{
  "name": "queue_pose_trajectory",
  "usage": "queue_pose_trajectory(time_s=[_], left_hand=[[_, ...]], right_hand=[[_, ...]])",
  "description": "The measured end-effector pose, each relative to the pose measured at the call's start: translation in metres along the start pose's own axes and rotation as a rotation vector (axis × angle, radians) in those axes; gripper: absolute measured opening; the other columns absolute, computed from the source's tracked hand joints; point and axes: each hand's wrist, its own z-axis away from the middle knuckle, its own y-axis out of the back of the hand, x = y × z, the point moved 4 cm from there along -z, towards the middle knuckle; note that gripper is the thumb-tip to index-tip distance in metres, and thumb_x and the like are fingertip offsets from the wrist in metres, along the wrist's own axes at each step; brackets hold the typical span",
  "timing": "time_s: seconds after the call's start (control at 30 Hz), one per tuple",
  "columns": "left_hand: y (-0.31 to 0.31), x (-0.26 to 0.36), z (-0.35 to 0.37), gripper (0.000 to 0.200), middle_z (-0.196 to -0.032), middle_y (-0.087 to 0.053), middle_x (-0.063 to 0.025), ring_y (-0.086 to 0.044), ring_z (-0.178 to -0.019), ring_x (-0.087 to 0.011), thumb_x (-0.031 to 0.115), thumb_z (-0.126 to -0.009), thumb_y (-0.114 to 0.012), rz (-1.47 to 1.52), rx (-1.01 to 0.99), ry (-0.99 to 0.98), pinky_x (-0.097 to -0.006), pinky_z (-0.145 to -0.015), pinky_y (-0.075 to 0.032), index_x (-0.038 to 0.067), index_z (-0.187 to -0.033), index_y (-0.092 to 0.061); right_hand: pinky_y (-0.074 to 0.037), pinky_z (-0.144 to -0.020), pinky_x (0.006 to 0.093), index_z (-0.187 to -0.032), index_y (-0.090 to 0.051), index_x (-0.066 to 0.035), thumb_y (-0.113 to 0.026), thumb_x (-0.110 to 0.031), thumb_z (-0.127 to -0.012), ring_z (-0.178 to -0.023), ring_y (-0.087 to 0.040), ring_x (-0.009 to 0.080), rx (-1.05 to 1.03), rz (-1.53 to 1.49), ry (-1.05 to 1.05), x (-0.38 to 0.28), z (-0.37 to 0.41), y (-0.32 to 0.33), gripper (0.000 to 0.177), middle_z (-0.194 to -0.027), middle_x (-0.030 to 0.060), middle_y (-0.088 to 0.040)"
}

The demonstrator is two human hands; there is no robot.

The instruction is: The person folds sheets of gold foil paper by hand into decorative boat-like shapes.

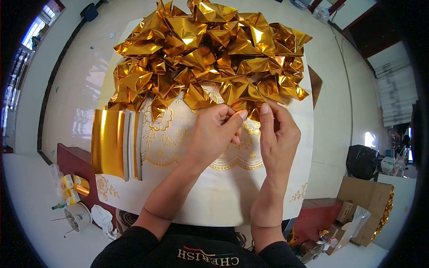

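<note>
My left hand [214, 134] and my right hand [278, 134] are close together over the middle of the table. Both are closed in a pinch, thumb against fingers, on a folded gold foil paper [248, 107] between them. Its outline merges with the pile behind, so its exact shape is hard to make out. Just beyond my fingertips lies a large heap of folded gold foil papers [210, 58], shiny and pointed. A stack of flat gold foil sheets [108, 143] lies to the left of my left hand, with greyish edges showing along its right side.
A white tablecloth [214, 196] with gold flower patterns covers the table. Red furniture [71, 156] stands at the left, near a white bucket [78, 217]. On the right are a cardboard box [364, 201] and a black plastic bag [363, 161].
</note>
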Motion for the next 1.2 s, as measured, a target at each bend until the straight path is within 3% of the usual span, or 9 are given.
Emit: queue_pose_trajectory(time_s=[0.07, 0.27, 0.77, 1.2], left_hand=[[0.0, -0.001, -0.001, 0.021, -0.067, -0.063, -0.0021, -0.058, -0.054, -0.0064, 0.018, -0.096, -0.068, 0.023, -0.029, 0.002, -0.0208, -0.05, -0.047, 0.003, -0.083, -0.062], [-0.001, 0.001, 0.002, 0.02, -0.066, -0.062, -0.0014, -0.057, -0.054, -0.0055, 0.016, -0.096, -0.068, 0.006, -0.045, 0.017, -0.0207, -0.051, -0.048, 0.002, -0.084, -0.062], [-0.004, 0.002, 0.003, 0.018, -0.068, -0.062, -0.002, -0.057, -0.056, -0.0054, 0.013, -0.096, -0.067, -0.088, -0.127, -0.003, -0.0217, -0.051, -0.05, 0.001, -0.085, -0.062], [0.003, 0.007, 0.004, 0.019, -0.064, -0.061, -0.0009, -0.056, -0.054, -0.0049, 0.014, -0.097, -0.066, -0.041, -0.083, -0.053, -0.0208, -0.05, -0.046, 0.002, -0.083, -0.06]], right_hand=[[-0.05, -0.054, 0.0282, -0.104, -0.071, -0.001, -0.066, -0.017, -0.096, -0.062, -0.063, 0.0158, 0.051, -0.025, 0.077, 0.001, -0.001, 0.001, 0.019, -0.087, 0.0112, -0.068], [-0.049, -0.054, 0.0285, -0.092, -0.067, -0.002, -0.067, -0.014, -0.096, -0.061, -0.062, 0.0151, 0.071, 0.022, 0.062, 0.0, 0.001, 0.002, 0.013, -0.084, 0.0078, -0.065], [-0.05, -0.058, 0.0335, -0.088, -0.064, -0.001, -0.064, -0.016, -0.097, -0.062, -0.063, 0.0215, 0.096, 0.138, 0.053, 0.003, 0.0, 0.005, 0.017, -0.08, 0.0101, -0.064], [-0.05, -0.055, 0.0312, -0.087, -0.067, -0.001, -0.071, -0.016, -0.092, -0.06, -0.065, 0.0181, 0.054, 0.091, -0.012, -0.004, 0.002, 0.01, 0.016, -0.079, 0.01, -0.067]])
